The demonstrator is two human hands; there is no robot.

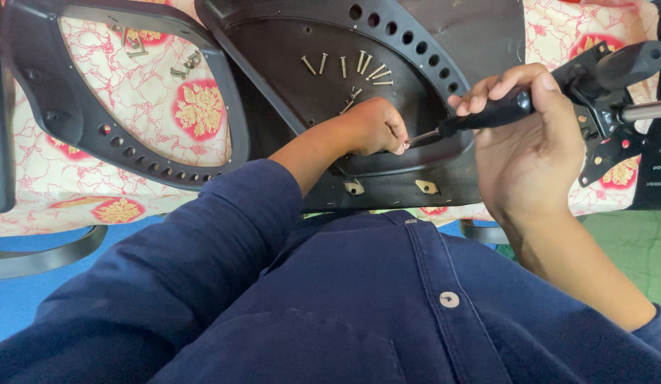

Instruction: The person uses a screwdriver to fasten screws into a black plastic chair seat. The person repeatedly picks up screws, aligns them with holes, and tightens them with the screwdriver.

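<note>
Driving a screw into the black seat base [416, 178].
Right hand [522, 149] clamped on screwdriver [480, 117]; left hand [373, 126] pinched together, steadying the tip. Next: likely another of the loose screws [359, 67] beyond.

Head camera looks steeply down, close over the chair seat [387, 107].

Screws [352, 65] lie on the seat base [288, 78], perhaps loose, behind both hands.

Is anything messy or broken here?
Nothing looks broken. Loose screws lie scattered on the upturned black chair seat, and more on the flowered cloth. That is only untidy.
</note>
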